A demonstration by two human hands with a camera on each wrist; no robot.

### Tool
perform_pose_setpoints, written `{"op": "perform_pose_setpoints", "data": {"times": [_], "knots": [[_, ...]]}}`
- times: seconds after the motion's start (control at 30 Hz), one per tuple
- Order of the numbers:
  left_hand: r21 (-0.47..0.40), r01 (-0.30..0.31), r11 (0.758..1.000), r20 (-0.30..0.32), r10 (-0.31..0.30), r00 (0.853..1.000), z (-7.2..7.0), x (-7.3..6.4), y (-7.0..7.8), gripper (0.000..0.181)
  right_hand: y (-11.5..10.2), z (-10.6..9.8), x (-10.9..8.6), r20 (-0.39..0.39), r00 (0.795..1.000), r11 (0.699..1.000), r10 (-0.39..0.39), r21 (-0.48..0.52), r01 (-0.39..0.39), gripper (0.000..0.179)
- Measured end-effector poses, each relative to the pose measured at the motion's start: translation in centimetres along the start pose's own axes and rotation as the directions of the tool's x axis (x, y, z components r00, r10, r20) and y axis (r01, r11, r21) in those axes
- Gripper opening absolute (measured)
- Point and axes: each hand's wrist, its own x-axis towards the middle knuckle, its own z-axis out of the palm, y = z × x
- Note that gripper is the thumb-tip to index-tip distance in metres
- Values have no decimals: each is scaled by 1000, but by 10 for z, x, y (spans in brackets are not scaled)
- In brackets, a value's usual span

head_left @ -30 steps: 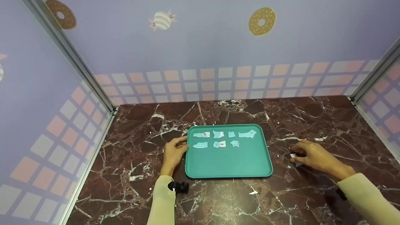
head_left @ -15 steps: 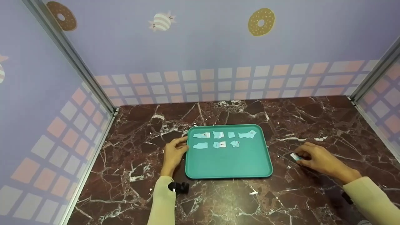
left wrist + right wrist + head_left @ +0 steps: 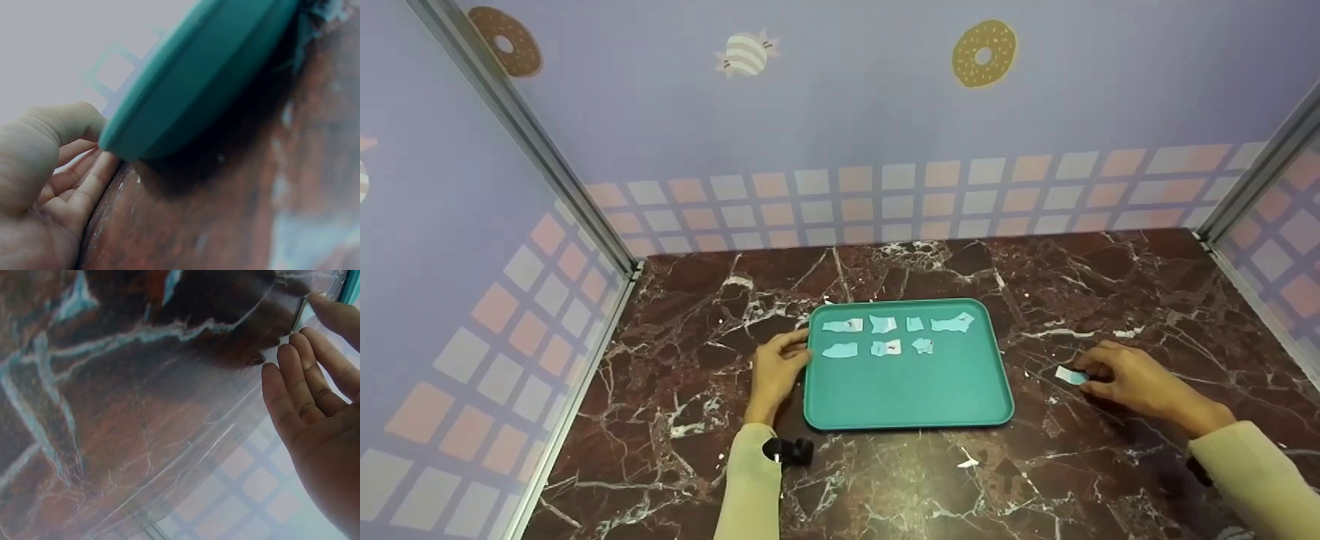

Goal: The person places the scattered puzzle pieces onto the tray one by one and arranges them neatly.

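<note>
My left hand (image 3: 776, 373) is at the left side of a green tray (image 3: 907, 397). In the left wrist view its thumb meets the tray's rim from above and its fingers reach the lower edge, pinching it. Torn light-blue paper pieces lie on the tray in two rows; one (image 3: 841, 350) is at the left of the lower row, another (image 3: 952, 323) at the right of the upper row. Right of the tray, my right hand (image 3: 1136, 382) pinches a small blue-and-white paper piece (image 3: 1069, 375) between thumb and forefinger, close over the table. The fingers cover its right end.
The table (image 3: 697, 480) has a dark red marbled top with white veins. A patterned wall (image 3: 847, 112) stands at the back, with side panels left and right. A black band (image 3: 789, 450) is around the left wrist.
My right hand has drawn slightly to the right, and more of the paper piece now shows beyond its fingertips. The left hand, the tray and its paper pieces have stayed put.
</note>
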Motion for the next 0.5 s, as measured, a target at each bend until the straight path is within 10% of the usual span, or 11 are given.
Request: {"op": "perform_pose_setpoints", "data": {"times": [0.5], "knots": [[33,24,999,8,-24,1000,-2,-2,1,34,-2,-4,5,46,999,1000,23,-6,-23,20]]}}
